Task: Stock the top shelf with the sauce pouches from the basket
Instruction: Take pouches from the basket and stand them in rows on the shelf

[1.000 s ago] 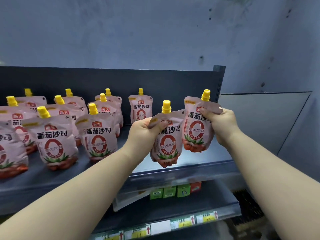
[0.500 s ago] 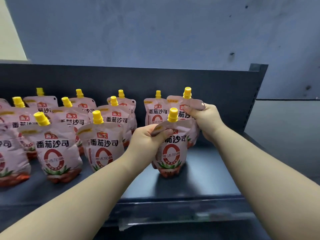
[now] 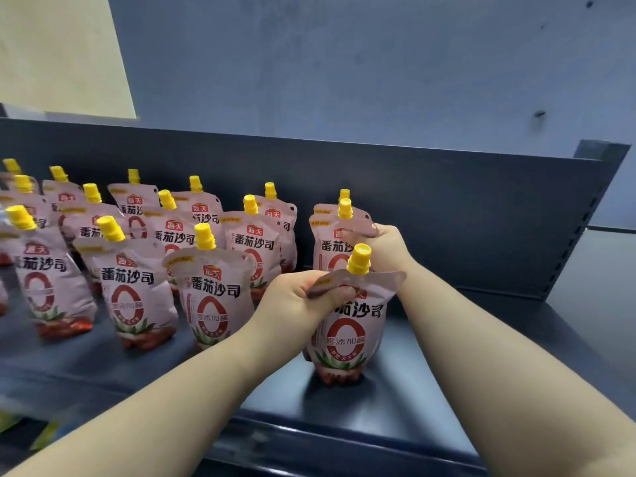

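Sauce pouches stand in rows on the top shelf, all upright on their bases, long axis vertical, yellow caps up and printed faces toward the camera. Each pink face carries a red badge reading 海天, then 番茄沙司 in heavy black characters, and below a big red ring like a zero crossed by a band beginning 零添加; its last character and the small yellow tag at the upper left corner are too small to read. The left hand pinches the front pouch by its upper left corner, thumb and fingers closed on the folded edge just left of the spout; below the fingers the pouch stands with its base on the shelf, cap tipped slightly right. Just behind, the right hand has its fingers curled round the top right corner of the rear pouch, upright, its cap above the fingers. A third pouch stands close behind that one. Left of the left fingers the nearest stocked pouch stands just beside the wrist. Behind the fingers rises the dark back panel, a grey-blue wall above it
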The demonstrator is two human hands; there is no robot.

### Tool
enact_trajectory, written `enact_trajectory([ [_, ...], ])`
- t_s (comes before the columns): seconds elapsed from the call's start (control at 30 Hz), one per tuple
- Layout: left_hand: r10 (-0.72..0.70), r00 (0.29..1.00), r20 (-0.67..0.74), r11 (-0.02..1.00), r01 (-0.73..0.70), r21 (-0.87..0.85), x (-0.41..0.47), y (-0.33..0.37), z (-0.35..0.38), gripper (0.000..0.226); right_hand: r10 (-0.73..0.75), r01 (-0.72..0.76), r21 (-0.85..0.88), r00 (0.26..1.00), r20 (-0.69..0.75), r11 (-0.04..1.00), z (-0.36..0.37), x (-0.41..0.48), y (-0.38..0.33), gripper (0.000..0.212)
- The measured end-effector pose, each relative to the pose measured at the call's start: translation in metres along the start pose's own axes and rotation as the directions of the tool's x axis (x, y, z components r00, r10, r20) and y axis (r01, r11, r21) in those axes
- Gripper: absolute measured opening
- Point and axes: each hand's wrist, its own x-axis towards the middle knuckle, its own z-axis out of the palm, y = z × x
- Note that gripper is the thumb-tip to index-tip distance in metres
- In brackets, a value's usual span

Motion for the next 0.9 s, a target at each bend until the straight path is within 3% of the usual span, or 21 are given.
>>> enact_trajectory([
  [0.2, -0.019, 0.999, -0.041, 1.0, 0.019, -0.001, -0.003, -0.007, -0.001, 0.014, -0.02, 0.023, -0.043, 0.998, 0.063, 0.999, 0.006, 0.0, 0.005, 0.005],
  [0.4, -0.072, 0.994, -0.077, 0.995, 0.065, -0.081, 0.0, -0.012, 0.0, 0.015, -0.05, 0.062, -0.092, 0.99, 0.129, 0.994, -0.001, -0.006, -0.003, 0.039],
  [0.57, -0.099, 0.992, -0.083, 0.988, 0.088, -0.124, 0.005, -0.014, 0.002, 0.013, -0.068, 0.078, -0.121, 0.994, 0.08, 0.99, 0.003, -0.008, -0.002, 0.047],
  [0.7, -0.085, 0.993, -0.084, 0.979, 0.067, -0.194, 0.006, -0.016, 0.002, 0.015, -0.034, 0.037, -0.072, 0.998, 0.049, 0.997, 0.008, -0.013, -0.003, 0.058],
  [0.83, -0.088, 0.991, -0.103, 0.942, 0.049, -0.332, 0.005, -0.021, 0.004, 0.013, 0.148, -0.147, 0.068, 0.989, 0.001, 0.987, 0.008, -0.019, -0.01, 0.065],
  [0.9, -0.109, 0.987, -0.115, 0.921, 0.056, -0.386, 0.005, -0.023, 0.005, 0.013, 0.087, -0.083, 0.105, 0.996, -0.034, 0.991, 0.005, -0.021, -0.012, 0.064],
])
